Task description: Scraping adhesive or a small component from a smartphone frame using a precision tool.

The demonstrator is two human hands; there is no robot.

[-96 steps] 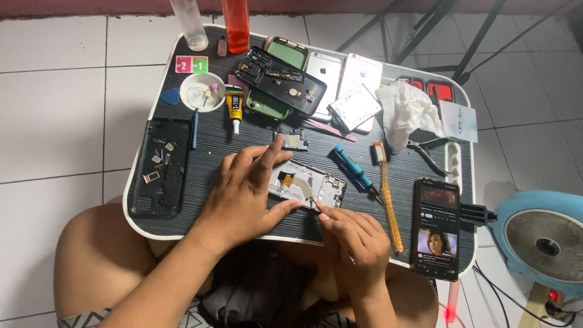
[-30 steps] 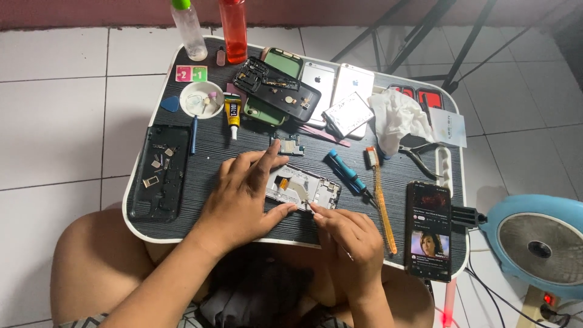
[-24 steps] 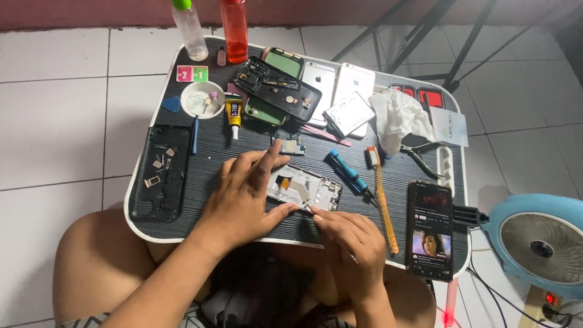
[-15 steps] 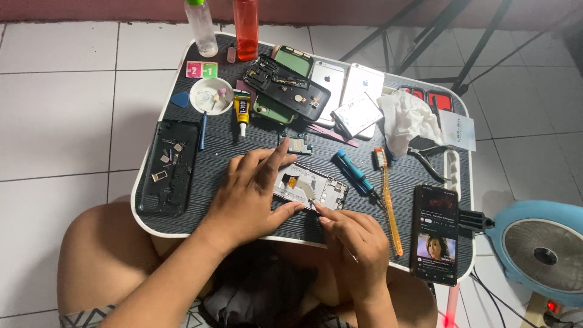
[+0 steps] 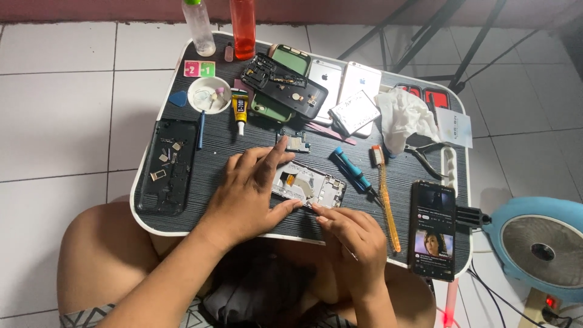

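Both hands work at the near edge of the dark lap table (image 5: 212,152). Left hand (image 5: 249,191) lies open with spread fingers, pressing the opened phone frame (image 5: 310,185) down from 9 o'clock. Right hand (image 5: 352,237), at 5 o'clock of the frame, pinches its lower edge with curled fingers. Silver frame lies flat, with inner metal parts and an orange piece exposed.

Quick count on worktop (image 5: 212,149): two bottles, one clear (image 5: 198,27), one red (image 5: 243,27). Two silver phones face down (image 5: 328,76) (image 5: 364,82). One phone playing video (image 5: 432,229). One screwdriver (image 5: 354,173), one toothbrush (image 5: 386,197), one glue tube (image 5: 240,109), one fan (image 5: 540,246).
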